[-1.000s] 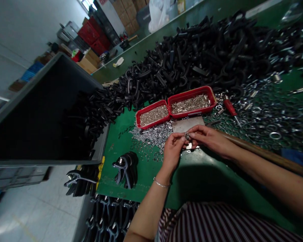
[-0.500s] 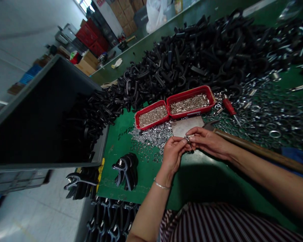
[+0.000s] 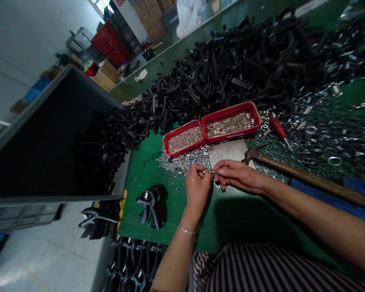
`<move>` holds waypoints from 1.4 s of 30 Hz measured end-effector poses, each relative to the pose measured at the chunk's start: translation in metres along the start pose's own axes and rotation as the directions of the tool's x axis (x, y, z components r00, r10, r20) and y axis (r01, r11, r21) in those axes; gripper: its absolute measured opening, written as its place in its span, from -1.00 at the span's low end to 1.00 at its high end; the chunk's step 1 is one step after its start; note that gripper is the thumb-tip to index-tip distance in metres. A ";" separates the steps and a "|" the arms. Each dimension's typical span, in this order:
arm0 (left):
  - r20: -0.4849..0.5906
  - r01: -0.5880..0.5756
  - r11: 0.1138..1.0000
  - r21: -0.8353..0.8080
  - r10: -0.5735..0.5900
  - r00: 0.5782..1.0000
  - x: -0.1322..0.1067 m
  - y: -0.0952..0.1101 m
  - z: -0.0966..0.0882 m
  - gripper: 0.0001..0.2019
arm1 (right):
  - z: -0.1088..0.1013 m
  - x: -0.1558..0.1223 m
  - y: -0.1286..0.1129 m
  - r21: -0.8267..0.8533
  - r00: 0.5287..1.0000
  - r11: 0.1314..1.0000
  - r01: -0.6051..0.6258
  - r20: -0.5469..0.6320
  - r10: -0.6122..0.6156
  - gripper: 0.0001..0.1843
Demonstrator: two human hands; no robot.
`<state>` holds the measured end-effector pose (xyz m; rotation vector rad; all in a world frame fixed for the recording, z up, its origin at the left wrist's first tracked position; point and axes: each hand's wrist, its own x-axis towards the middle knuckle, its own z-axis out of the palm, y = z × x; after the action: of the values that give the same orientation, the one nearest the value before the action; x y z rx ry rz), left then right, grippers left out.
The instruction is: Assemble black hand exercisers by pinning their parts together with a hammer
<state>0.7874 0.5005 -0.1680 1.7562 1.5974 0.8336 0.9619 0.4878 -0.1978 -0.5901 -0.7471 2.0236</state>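
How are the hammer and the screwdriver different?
The hammer has a brown handle, while the screwdriver has a red one. The hammer is much longer; the screwdriver is short. The hammer ends in a chunky head, the screwdriver in a thin shaft. Both have a handle at one end and metal at the other.

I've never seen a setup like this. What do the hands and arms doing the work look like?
The left hand and right hand are human, with no gloves. A thin, silvery bangle circles the left arm; none shows on the right arm. No sleeve covers either forearm in view. Below, a dark garment with narrow pale stripes shows.
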 end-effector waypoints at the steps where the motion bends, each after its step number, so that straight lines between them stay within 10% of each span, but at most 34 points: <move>1: 0.025 0.037 0.999 -0.016 -0.037 0.999 0.000 -0.001 -0.002 -0.92 | 0.001 -0.002 -0.001 0.022 0.997 0.999 -0.031 0.067 0.030 -0.73; 5: 0.044 0.061 0.996 0.065 -0.064 0.997 0.010 -0.016 -0.013 -0.95 | 0.002 -0.012 0.000 -0.003 0.959 0.992 -0.126 0.256 0.123 -0.75; 9: -0.146 -0.013 0.966 0.260 0.053 0.988 0.024 -0.036 -0.025 -0.96 | 0.003 -0.013 0.004 -0.094 0.980 0.989 -0.116 0.149 0.129 -0.66; 13: 0.017 0.037 0.988 -0.151 -0.035 0.999 0.017 -0.034 -0.019 -0.84 | 0.005 -0.012 0.001 -0.187 0.994 0.982 -0.018 -0.107 -0.002 -0.67; 17: 0.262 0.267 0.754 -0.600 -0.130 0.956 -0.008 -0.012 0.003 -0.72 | 0.009 -0.016 -0.009 -0.319 0.979 0.947 0.024 -0.184 -0.087 -0.64; 27: 0.365 0.383 0.561 -0.734 -0.149 0.919 -0.027 0.007 0.014 -0.74 | 0.005 -0.027 -0.013 -0.204 0.985 0.979 -0.006 -0.170 -0.030 -0.63; 35: 0.385 0.316 0.719 -0.619 -0.072 0.920 -0.029 0.005 0.002 -0.79 | -0.004 -0.033 -0.017 -0.005 0.975 0.983 -0.186 -0.123 0.184 -0.70; 42: 0.264 -0.106 0.904 -0.415 0.232 0.936 -0.031 0.011 -0.021 -0.88 | 0.001 -0.030 -0.025 -0.023 0.955 0.958 -0.286 -0.087 0.283 -0.73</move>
<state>0.7751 0.4691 -0.1481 1.6468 0.9988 0.8452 0.9907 0.4733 -0.1758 -0.8378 -0.6805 2.2358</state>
